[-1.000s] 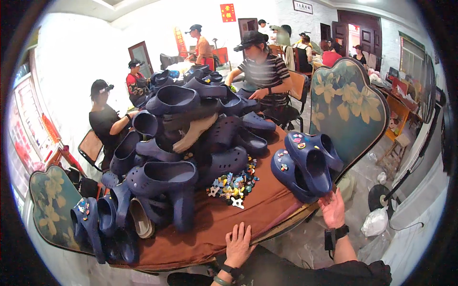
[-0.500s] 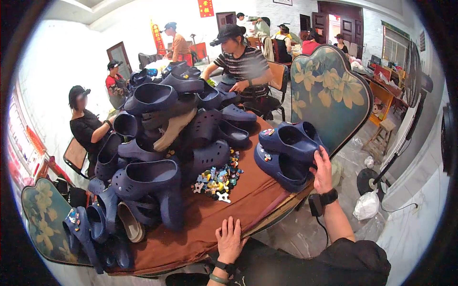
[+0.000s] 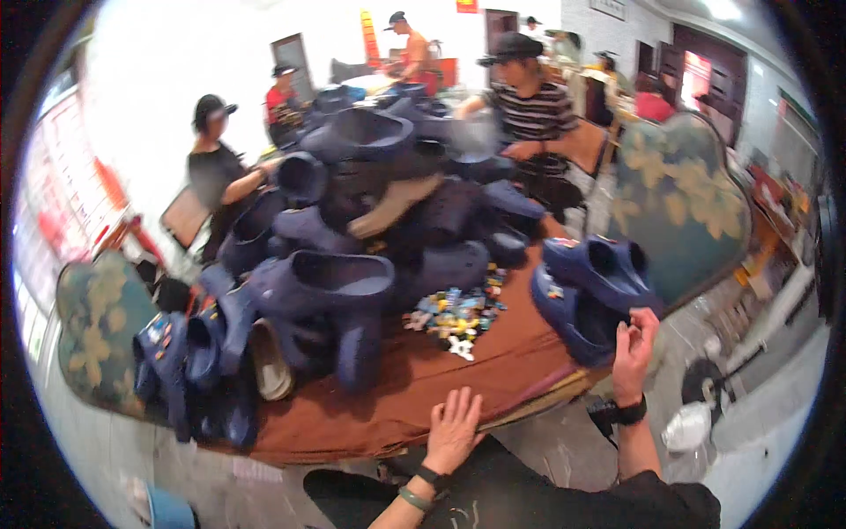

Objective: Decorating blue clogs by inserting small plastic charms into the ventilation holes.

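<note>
My left hand (image 3: 454,430) lies with fingers spread on the front edge of the brown-clothed table (image 3: 352,421), holding nothing. My right hand (image 3: 634,353) is at the heel end of a small stack of navy clogs on the right, its fingers loosely bent and apart, gripping nothing. The upper clog (image 3: 599,271) and the lower clog (image 3: 577,322) both carry small colourful charms at the toe. Left of them is a heap of small multicoloured shoe charms (image 3: 454,317), a white one nearest me. Motion blur hides whether my fingertips still touch the clogs.
A tall pile of navy clogs (image 3: 339,275) covers the table's left and middle, one grey-beige sole (image 3: 397,207) showing. Charmed clogs (image 3: 159,344) stand at the left edge. Floral headboard-like panels (image 3: 679,203) flank the table. Co-workers sit across it; a blue bin (image 3: 167,507) is lower left.
The view has swung, so the scene sits farther right and the near table edge higher. My right hand has loosened from the clogs' heel, fingers bending. My left hand stays on the table edge.
</note>
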`<action>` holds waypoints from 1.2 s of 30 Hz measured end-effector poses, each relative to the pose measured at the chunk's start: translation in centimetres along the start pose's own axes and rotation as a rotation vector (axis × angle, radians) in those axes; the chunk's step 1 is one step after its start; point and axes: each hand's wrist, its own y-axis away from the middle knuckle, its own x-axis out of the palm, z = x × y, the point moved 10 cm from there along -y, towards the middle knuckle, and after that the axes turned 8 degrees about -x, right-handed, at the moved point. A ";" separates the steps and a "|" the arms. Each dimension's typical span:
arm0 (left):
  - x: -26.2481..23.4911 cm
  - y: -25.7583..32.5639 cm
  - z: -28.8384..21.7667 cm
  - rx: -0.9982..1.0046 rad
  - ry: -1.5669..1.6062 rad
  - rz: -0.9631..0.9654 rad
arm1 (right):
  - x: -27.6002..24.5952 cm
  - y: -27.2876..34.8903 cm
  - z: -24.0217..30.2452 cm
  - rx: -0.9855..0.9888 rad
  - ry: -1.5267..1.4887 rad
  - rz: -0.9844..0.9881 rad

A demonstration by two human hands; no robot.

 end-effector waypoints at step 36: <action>-7.0 12.0 12.9 -0.767 1.350 -0.760 | 19.8 19.8 12.8 -0.127 -0.760 1.681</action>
